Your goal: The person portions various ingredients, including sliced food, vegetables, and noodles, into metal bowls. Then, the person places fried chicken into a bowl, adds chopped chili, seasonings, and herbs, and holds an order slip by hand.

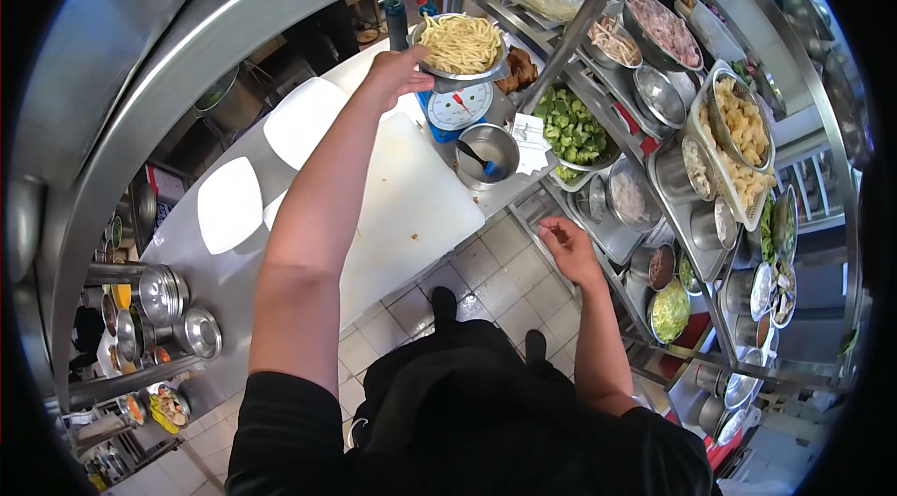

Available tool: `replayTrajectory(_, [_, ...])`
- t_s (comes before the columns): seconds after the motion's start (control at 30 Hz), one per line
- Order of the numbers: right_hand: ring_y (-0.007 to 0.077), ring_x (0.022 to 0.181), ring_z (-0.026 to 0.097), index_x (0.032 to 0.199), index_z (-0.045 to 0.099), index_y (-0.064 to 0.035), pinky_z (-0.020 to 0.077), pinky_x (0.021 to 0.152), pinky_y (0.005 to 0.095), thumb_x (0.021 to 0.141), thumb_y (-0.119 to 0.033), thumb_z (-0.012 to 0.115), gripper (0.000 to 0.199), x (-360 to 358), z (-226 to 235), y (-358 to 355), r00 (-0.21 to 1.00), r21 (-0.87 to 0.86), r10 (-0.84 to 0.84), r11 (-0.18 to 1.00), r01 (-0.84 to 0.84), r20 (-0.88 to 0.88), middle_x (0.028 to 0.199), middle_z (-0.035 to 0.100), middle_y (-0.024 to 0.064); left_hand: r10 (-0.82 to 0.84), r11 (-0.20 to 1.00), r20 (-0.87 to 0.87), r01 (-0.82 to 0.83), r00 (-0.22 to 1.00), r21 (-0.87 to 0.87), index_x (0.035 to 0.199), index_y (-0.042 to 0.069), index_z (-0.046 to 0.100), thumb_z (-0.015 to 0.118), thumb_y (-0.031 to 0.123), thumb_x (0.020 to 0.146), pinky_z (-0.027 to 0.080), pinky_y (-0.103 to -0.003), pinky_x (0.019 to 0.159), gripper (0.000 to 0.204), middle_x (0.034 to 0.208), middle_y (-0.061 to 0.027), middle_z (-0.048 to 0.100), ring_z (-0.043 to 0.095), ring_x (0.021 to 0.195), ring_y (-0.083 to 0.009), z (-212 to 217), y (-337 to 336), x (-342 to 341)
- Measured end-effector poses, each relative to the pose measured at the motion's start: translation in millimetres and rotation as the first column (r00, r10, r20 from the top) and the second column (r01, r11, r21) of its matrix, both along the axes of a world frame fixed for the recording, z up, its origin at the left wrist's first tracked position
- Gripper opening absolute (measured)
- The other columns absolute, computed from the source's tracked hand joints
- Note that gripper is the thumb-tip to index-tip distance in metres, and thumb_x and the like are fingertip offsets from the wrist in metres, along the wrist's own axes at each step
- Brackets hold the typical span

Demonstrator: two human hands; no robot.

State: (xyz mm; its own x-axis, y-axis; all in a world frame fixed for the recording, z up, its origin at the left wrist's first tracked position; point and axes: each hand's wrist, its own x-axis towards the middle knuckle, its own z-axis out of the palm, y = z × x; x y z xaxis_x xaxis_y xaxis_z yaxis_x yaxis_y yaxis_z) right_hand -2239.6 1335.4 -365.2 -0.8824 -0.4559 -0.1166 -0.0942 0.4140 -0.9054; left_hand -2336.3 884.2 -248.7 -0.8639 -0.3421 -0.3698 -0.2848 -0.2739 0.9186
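My left arm reaches forward, and my left hand (396, 77) grips the near left rim of a metal bowl (464, 80) heaped with thick pale-yellow noodles (461, 42). Beneath this bowl is a blue dial scale (458, 107) with a white face; I cannot tell whether the bowl rests fully on it. A small metal pot (488, 156) with a blue-tipped brush (476, 158) leaning inside stands just nearer than the scale. To the right, my right hand (570, 251) hangs over the gap beside the counter, fingers loosely curled, with nothing visible in it.
A white cutting board (411, 206) covers the counter's near side, with white square plates (230, 206) to its left. On my right, metal shelves hold broccoli (570, 128), shredded cabbage (670, 311) and a basket of yellow pieces (738, 122). A metal frame arches overhead.
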Motion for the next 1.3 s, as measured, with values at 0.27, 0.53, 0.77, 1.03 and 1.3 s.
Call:
replayTrajectory(0.27, [0.0129, 0.099, 0.065, 0.117, 0.069, -0.0005, 0.0511, 0.088, 0.0305, 0.109, -0.036, 0.053, 0.04, -36, 56, -101, 0.999, -0.345, -0.041, 0.938, 0.028, -0.032, 0.11, 0.071, 0.0053, 0.133, 0.982, -0.155, -0.152, 0.979, -0.115, 0.087, -0.004, 0.058, 0.07, 0.005, 0.085, 0.064, -0.034, 0.065, 0.015, 0.087, -0.0156, 0.066, 0.071, 0.074, -0.0242, -1, 8, 53])
replayTrajectory(0.53, [0.0246, 0.139, 0.048, 0.149, 0.047, 0.0033, 0.0344, 0.117, 0.0365, 0.112, -0.045, 0.036, 0.062, 82, 110, -251, 0.922, -0.346, 0.388, 0.866, -0.361, 0.011, 0.148, 0.054, 0.0156, 0.214, 0.975, -0.177, -0.22, 0.961, -0.015, 0.085, 0.003, 0.058, 0.072, 0.01, 0.088, 0.062, -0.033, 0.062, 0.016, 0.084, -0.0074, 0.066, 0.068, 0.072, -0.016, -32, 37, 380])
replayTrajectory(0.77, [0.0415, 0.148, 0.036, 0.155, 0.04, -0.0039, 0.025, 0.123, 0.0499, 0.108, -0.037, 0.045, 0.058, 378, 74, -332, 0.172, 0.443, 0.881, 0.38, -0.812, -0.44, 0.16, 0.036, 0.0249, 0.652, 0.756, 0.082, -0.655, 0.754, 0.009, 0.083, 0.005, 0.056, 0.07, 0.009, 0.092, 0.061, -0.03, 0.061, 0.017, 0.08, -0.0048, 0.065, 0.067, 0.072, -0.0131, -57, 82, 723])
replayTrajectory(1.03, [0.0389, 0.15, 0.033, 0.153, 0.045, -0.009, 0.0212, 0.123, 0.0548, 0.104, -0.045, 0.05, 0.061, 667, 83, -385, -0.418, 0.463, 0.79, -0.195, -0.864, -0.447, 0.162, 0.035, 0.0202, 0.89, 0.456, 0.021, -0.89, 0.456, -0.011, 0.08, 0.007, 0.054, 0.067, 0.002, 0.092, 0.061, -0.029, 0.061, 0.019, 0.077, -0.0017, 0.062, 0.064, 0.069, -0.0116, -80, 118, 977])
replayTrajectory(1.3, [0.0356, 0.119, 0.062, 0.13, 0.063, -0.0049, 0.0485, 0.102, 0.0428, 0.098, -0.025, 0.066, 0.038, 813, 94, -502, -0.108, 0.049, 0.779, -0.098, -0.994, -0.618, 0.137, 0.061, 0.0197, 0.991, 0.134, 0.011, -0.985, 0.136, 0.108, 0.08, 0.007, 0.053, 0.066, -0.001, 0.09, 0.061, -0.029, 0.062, 0.018, 0.079, -0.0024, 0.062, 0.064, 0.069, -0.0113, -85, 97, 1160])
